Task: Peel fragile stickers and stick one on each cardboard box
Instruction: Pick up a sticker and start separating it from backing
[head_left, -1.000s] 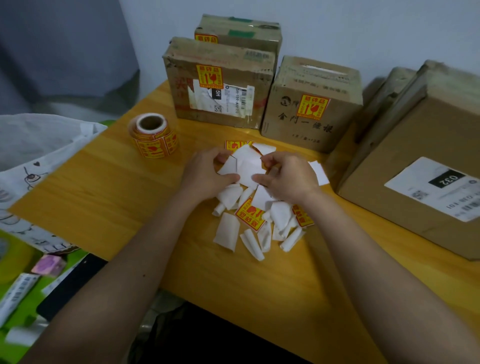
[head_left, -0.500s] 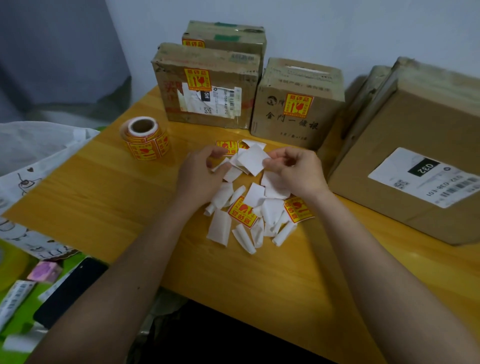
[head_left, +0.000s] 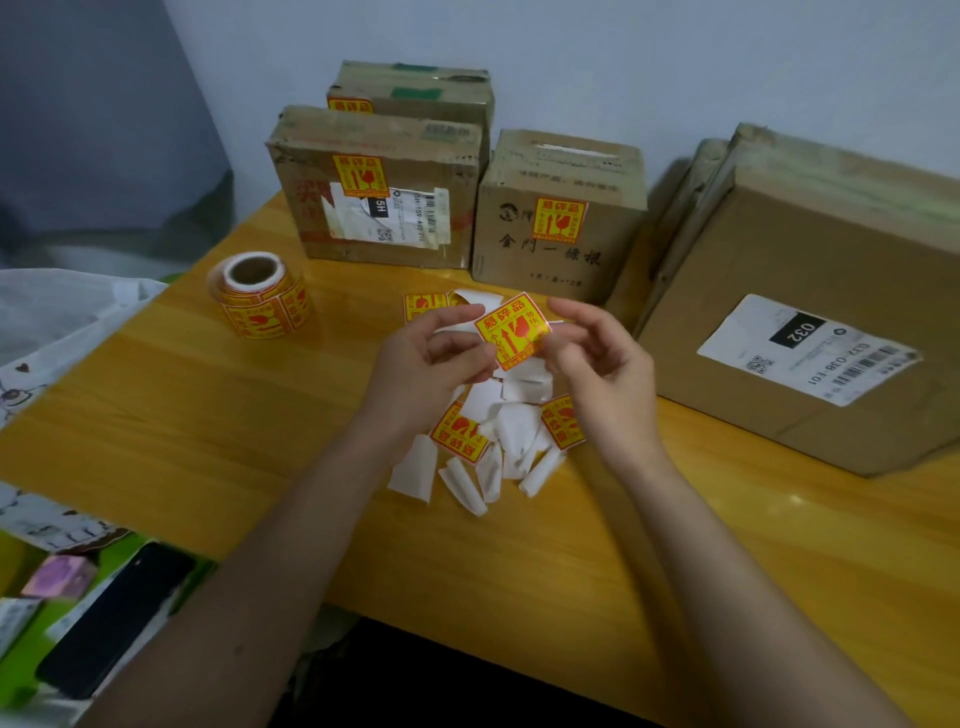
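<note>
A yellow-and-red fragile sticker (head_left: 511, 328) is held face up between both hands above a pile of white backing scraps (head_left: 498, 441). My left hand (head_left: 426, 364) pinches its left edge and my right hand (head_left: 602, 364) pinches its right edge. A sticker roll (head_left: 260, 296) stands at the left of the wooden table (head_left: 208, 415). Three cardboard boxes at the back carry a sticker: the rear one (head_left: 415, 93), the front left one (head_left: 374, 187) and the middle one (head_left: 561, 213). The large box (head_left: 805, 322) at the right shows only a white shipping label.
Loose stickers lie in the scrap pile (head_left: 460, 434) and behind the hands (head_left: 423, 304). A flattened box (head_left: 675, 218) leans behind the large one. A white bag (head_left: 62, 322) lies at the left; a dark phone (head_left: 114, 618) and small items sit below the table edge.
Both hands rose from the scrap pile. The white piece they handled is now a sticker turned face up between them.
</note>
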